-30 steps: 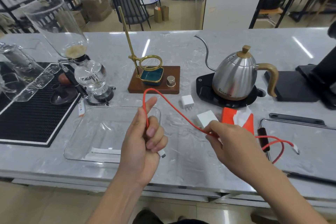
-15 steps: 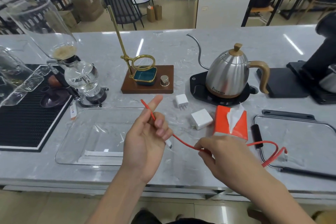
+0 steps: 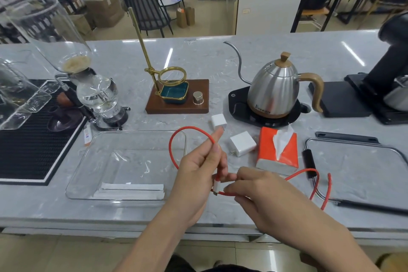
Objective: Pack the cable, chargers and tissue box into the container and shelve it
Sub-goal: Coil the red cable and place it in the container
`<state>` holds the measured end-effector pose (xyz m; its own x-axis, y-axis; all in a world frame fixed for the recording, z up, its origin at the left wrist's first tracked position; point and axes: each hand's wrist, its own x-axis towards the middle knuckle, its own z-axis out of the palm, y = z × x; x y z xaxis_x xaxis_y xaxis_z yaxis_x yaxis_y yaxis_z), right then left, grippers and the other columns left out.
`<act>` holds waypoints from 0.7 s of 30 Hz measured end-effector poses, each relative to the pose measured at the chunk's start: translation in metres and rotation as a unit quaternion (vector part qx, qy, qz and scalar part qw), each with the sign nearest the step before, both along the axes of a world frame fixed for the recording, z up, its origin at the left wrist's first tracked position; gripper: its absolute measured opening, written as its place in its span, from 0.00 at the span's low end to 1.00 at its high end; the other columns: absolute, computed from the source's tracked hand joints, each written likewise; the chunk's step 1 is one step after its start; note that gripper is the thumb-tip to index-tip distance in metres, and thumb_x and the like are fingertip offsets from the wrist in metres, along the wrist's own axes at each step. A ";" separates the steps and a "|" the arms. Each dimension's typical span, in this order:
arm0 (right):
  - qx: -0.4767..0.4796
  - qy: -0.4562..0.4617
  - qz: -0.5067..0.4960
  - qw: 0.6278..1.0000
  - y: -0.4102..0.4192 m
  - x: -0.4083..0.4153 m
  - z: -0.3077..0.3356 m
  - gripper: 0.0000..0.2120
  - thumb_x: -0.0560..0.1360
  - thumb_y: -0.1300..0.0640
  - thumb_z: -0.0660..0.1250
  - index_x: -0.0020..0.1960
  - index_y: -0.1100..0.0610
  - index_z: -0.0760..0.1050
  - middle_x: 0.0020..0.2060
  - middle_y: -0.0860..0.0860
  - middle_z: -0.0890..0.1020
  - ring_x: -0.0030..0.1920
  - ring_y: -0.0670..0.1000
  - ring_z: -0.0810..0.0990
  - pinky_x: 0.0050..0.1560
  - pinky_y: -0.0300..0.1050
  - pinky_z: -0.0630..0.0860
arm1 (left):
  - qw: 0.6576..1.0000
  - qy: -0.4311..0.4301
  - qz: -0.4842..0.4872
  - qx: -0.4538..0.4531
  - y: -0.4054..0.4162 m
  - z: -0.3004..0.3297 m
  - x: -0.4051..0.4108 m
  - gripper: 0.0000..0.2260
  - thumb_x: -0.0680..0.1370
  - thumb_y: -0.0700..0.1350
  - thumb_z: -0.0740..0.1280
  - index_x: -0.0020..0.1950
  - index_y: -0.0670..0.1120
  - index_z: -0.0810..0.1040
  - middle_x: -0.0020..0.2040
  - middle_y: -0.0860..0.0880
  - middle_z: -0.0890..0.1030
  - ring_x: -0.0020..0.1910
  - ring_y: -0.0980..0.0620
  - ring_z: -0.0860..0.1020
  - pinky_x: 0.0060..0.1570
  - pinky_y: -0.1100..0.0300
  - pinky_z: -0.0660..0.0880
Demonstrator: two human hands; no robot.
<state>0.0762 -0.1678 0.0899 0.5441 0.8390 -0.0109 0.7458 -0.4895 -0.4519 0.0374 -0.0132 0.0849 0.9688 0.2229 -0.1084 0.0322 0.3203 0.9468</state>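
1. A red cable (image 3: pixel 191 128) is being held above the grey marble worktop (image 3: pixel 220 55) by both hands, near the front edge.
2. The left hand (image 3: pixel 196 168) is being kept closed around the cable, with a round loop rising from the fist and arching back over the forefinger.
3. The white plug end of the cable is being pinched just below the left hand, where the two hands are meeting.
4. The right hand (image 3: pixel 260 192) is being kept narrow, its thumb and fingertips closed on the red strand just beside that plug.
5. The rest of the cable is being trailed to the right, across the rim of a metal tray (image 3: pixel 353 146), its free end hanging at the tray's near edge.
6. A clear container (image 3: pixel 88 161) is being left on the worktop to the left of the hands, with white strips of paper lying in its near part.
7. Two white chargers are being left on the worktop beyond the hands: a small charger (image 3: pixel 219 122) and a larger charger (image 3: pixel 242 146) just to its right.
8. An orange tissue box (image 3: pixel 278 152) is being left beside the larger charger, a tissue standing up from its slot.
9. A steel kettle (image 3: pixel 276 90) is being kept on a black base behind the tissue box.
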 end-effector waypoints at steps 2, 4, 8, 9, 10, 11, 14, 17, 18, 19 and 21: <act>0.027 0.010 -0.005 1.000 -0.001 0.001 0.000 0.06 0.76 0.57 0.65 0.51 0.49 0.77 0.43 0.45 0.76 0.45 0.53 0.79 0.43 0.54 0.77 | 0.999 0.010 -0.008 0.035 0.000 0.000 0.000 0.16 0.81 0.44 0.59 0.68 0.54 0.74 0.35 0.49 0.70 0.35 0.53 0.70 0.37 0.64 0.74; 0.056 0.009 -0.009 0.998 -0.001 0.001 0.001 0.08 0.74 0.58 0.68 0.45 0.46 0.71 0.38 0.41 0.72 0.40 0.49 0.77 0.39 0.51 0.76 | 0.998 0.016 -0.016 0.066 0.000 0.000 -0.001 0.15 0.82 0.43 0.59 0.65 0.57 0.75 0.33 0.50 0.72 0.36 0.54 0.71 0.37 0.66 0.74; 0.087 -0.077 -0.020 0.993 0.001 -0.002 0.001 0.20 0.66 0.53 0.72 0.40 0.44 0.59 0.32 0.41 0.74 0.31 0.47 0.74 0.26 0.48 0.73 | 0.990 0.044 -0.064 0.114 -0.004 -0.002 -0.004 0.16 0.83 0.40 0.58 0.68 0.53 0.73 0.29 0.56 0.73 0.31 0.60 0.73 0.33 0.69 0.74; 0.087 -0.103 -0.028 0.990 0.001 -0.002 0.001 0.19 0.64 0.51 0.71 0.40 0.46 0.59 0.31 0.41 0.75 0.29 0.47 0.75 0.24 0.47 0.72 | 0.988 0.056 -0.080 0.123 -0.006 -0.003 -0.005 0.16 0.83 0.38 0.58 0.67 0.53 0.74 0.31 0.56 0.75 0.31 0.61 0.76 0.34 0.69 0.75; 0.087 -0.117 -0.037 0.989 0.002 -0.002 0.002 0.18 0.63 0.48 0.70 0.40 0.47 0.60 0.29 0.42 0.76 0.28 0.48 0.75 0.22 0.46 0.71 | 0.984 0.067 -0.093 0.136 -0.008 -0.004 -0.006 0.17 0.83 0.36 0.58 0.67 0.52 0.75 0.35 0.54 0.78 0.33 0.60 0.78 0.35 0.67 0.76; 0.090 -0.122 -0.047 0.987 0.002 -0.002 0.001 0.16 0.63 0.46 0.68 0.39 0.48 0.60 0.28 0.42 0.76 0.27 0.49 0.74 0.21 0.46 0.70 | 0.980 0.077 -0.101 0.156 -0.010 -0.005 -0.007 0.18 0.82 0.35 0.58 0.66 0.51 0.77 0.39 0.53 0.81 0.36 0.59 0.80 0.37 0.65 0.77; 0.100 -0.112 -0.074 0.986 0.000 -0.001 -0.001 0.15 0.60 0.44 0.62 0.38 0.49 0.60 0.25 0.43 0.75 0.24 0.49 0.74 0.20 0.45 0.69 | 0.964 0.092 -0.131 0.212 -0.013 -0.004 -0.011 0.17 0.81 0.36 0.59 0.51 0.56 0.82 0.38 0.53 0.81 0.33 0.53 0.80 0.32 0.60 0.77; 0.116 -0.079 -0.082 0.987 -0.004 0.004 -0.003 0.17 0.58 0.42 0.65 0.37 0.48 0.61 0.24 0.42 0.72 0.25 0.48 0.73 0.22 0.43 0.68 | 0.947 0.072 -0.171 0.260 -0.012 -0.003 -0.012 0.14 0.82 0.43 0.60 0.40 0.53 0.79 0.30 0.44 0.74 0.25 0.50 0.70 0.28 0.60 0.67; 0.117 -0.068 -0.078 0.988 -0.006 0.006 -0.002 0.18 0.59 0.40 0.66 0.37 0.48 0.61 0.24 0.41 0.70 0.25 0.47 0.72 0.23 0.41 0.67 | 0.946 0.065 -0.179 0.262 -0.012 -0.002 -0.012 0.15 0.83 0.44 0.60 0.38 0.52 0.78 0.28 0.45 0.70 0.25 0.51 0.66 0.28 0.59 0.63; 0.116 -0.057 -0.073 0.989 -0.009 0.009 -0.001 0.19 0.60 0.38 0.67 0.37 0.47 0.62 0.25 0.41 0.69 0.26 0.46 0.71 0.25 0.39 0.65 | 0.945 0.059 -0.185 0.264 -0.012 -0.001 -0.012 0.15 0.83 0.46 0.60 0.38 0.51 0.79 0.28 0.47 0.68 0.26 0.51 0.63 0.29 0.59 0.61; 0.119 -0.019 -0.065 0.991 -0.014 0.014 0.004 0.23 0.60 0.32 0.69 0.36 0.46 0.62 0.25 0.40 0.69 0.28 0.46 0.71 0.27 0.38 0.66 | 0.932 0.048 -0.198 0.299 -0.008 -0.002 -0.012 0.13 0.83 0.48 0.60 0.42 0.48 0.80 0.28 0.49 0.67 0.28 0.52 0.63 0.31 0.57 0.61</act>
